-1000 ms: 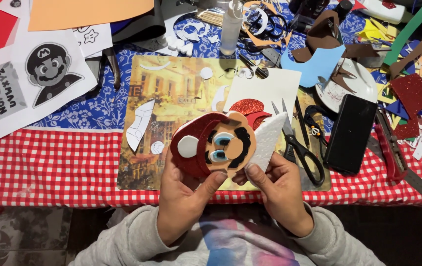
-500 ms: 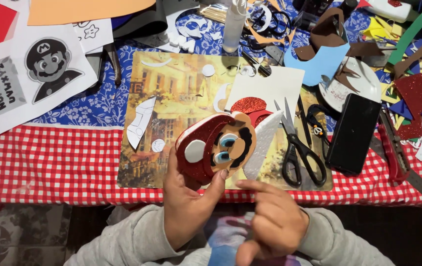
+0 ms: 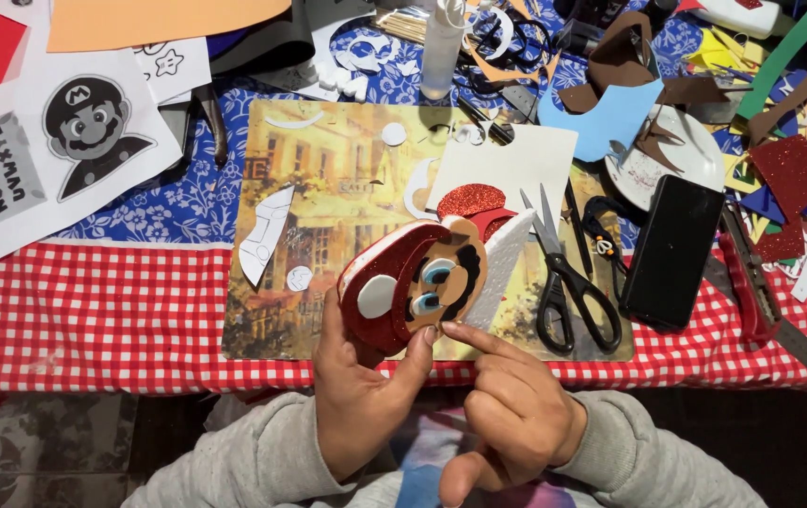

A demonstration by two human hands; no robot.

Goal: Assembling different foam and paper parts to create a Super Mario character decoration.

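Left hand (image 3: 361, 414): fingers clamped on the lower edge of the foam face (image 3: 415, 287), thumb on its front, holding it tilted above the surface (image 3: 93, 320).
Right hand (image 3: 516, 419): fingers curled together, index tip touching the face's bottom edge just beside the left thumb; it holds nothing I can make out.
Work done: the face carries a red cap, 1 white disc, 2 eyes, a nose and a dark moustache, so it looks mostly assembled.
Work left: a white foam piece (image 3: 502, 259) sits behind the face, and white offcuts (image 3: 267, 235) lie beyond the fingertips on the picture board (image 3: 328, 188); whether they belong cannot be told.
Beyond the right fingers: black scissors (image 3: 568, 277), then a black phone (image 3: 674, 249).
Change: 0.5 s ago the right hand was a closed fist lower down, clear of the face; now its index finger reaches up to the edge.
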